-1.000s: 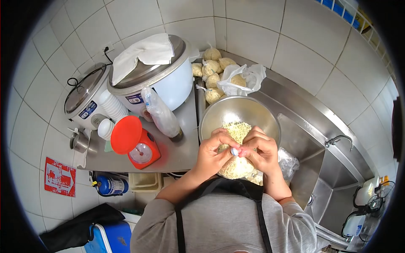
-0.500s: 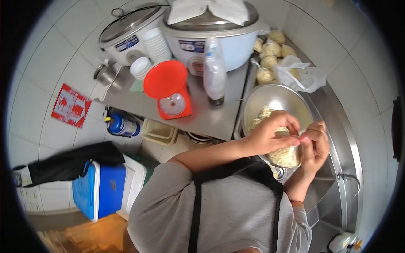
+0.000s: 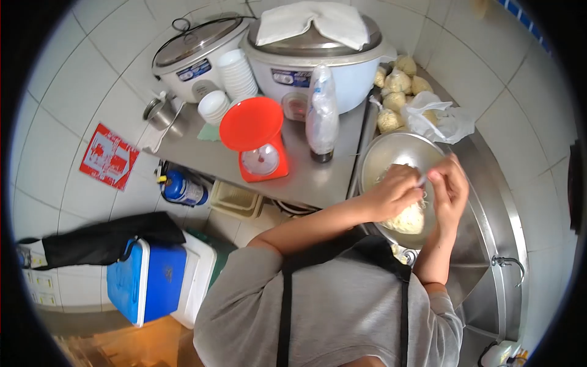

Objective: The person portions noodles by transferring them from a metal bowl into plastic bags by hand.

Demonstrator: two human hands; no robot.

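A clear plastic bag of noodles [image 3: 408, 221], pale yellow and stringy, hangs over a large steel bowl [image 3: 374, 160]. My left hand [image 3: 397, 192] is closed around the gathered neck of this bag. Close beside it on the right, my right hand [image 3: 449, 186] pinches the twisted top end between thumb and fingers. Whether a tie or band is in that pinch is too small to tell. Loose strands inside the bowl are mostly hidden behind my left hand and the bag.
Several filled, knotted bags [image 3: 396, 101] and a crumpled white plastic bag [image 3: 437, 119] lie behind the bowl. To the left stand a red scale [image 3: 260, 156], a bagged stack of cups or lids [image 3: 322, 113] and rice cookers [image 3: 354, 76]. A tap [image 3: 507, 262] is at right.
My left hand has turned from spread fingers to a closed grip on the bag's neck. My right hand has risen slightly, pulling at the top end. The whole view has shifted a little.
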